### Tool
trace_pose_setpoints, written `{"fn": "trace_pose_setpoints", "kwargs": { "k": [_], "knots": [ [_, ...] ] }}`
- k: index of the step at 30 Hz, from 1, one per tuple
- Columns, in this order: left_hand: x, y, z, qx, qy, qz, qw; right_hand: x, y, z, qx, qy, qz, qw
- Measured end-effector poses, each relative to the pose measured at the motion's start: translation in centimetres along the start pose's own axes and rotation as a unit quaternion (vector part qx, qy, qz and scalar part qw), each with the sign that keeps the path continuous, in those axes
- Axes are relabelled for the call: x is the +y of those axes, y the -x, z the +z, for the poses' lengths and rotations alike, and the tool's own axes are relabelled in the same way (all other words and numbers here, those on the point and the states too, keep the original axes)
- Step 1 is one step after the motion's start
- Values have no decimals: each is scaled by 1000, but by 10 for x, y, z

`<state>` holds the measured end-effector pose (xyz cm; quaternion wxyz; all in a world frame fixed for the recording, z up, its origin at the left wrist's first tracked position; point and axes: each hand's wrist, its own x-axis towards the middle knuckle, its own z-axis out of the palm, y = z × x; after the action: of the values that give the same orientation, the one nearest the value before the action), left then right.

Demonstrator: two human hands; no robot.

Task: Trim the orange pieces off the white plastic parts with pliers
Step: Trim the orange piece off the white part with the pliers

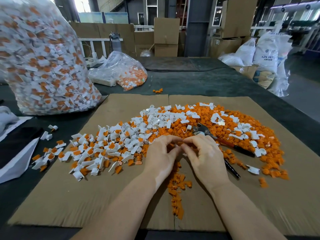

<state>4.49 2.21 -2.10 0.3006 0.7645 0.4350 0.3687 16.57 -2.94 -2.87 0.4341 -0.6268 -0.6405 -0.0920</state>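
We work at a dark table covered by a flat sheet of brown cardboard that fills the lower half of the frame, inside a warehouse with stacked cardboard boxes along the back and a grey pillar at upper centre. At upper left stands a big clear bag full of white and orange parts, with a smaller bag just right of it. At upper right, white sacks read "ABS RESIN". Across the middle of the cardboard spreads a heap of white plastic parts at left and loose orange pieces at right. The pliers lie on the orange heap just above our right hand, with dark handles running toward the lower right. Our left hand and right hand meet at frame centre, backs up, fingers curled, fingertips pinched together around something small; we cannot tell what it is.
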Motion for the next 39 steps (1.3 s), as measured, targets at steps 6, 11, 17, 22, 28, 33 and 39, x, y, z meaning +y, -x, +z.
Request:
{"fn": "trace_pose_setpoints", "kwargs": {
  "k": [6, 11, 17, 22, 28, 33, 39],
  "knots": [
    [-8, -21, -36, 133, -65, -25, 989, 1, 1, 1, 3, 11, -6, 1000],
    [-32, -43, -80, 149, -285, -130, 938, 1, 1, 3, 8, 24, -21, 999],
    [-44, -44, -90, 84, -346, -185, 916, 2, 1, 3, 8, 36, -16, 999],
    [-37, -43, -82, 107, -336, -134, 926, 2, 2, 3, 4, 39, -8, 999],
    [-24, -38, -67, -5, -301, -50, 952, 3, 1, 3, 0, 36, -1, 999],
    [-21, -35, -61, -46, -332, -28, 942, 1, 1, 1, -3, 20, -5, 1000],
    [0, -25, -36, -47, -237, 37, 970, -5, 1, -2, -26, -25, -34, 999]
  ]
}}
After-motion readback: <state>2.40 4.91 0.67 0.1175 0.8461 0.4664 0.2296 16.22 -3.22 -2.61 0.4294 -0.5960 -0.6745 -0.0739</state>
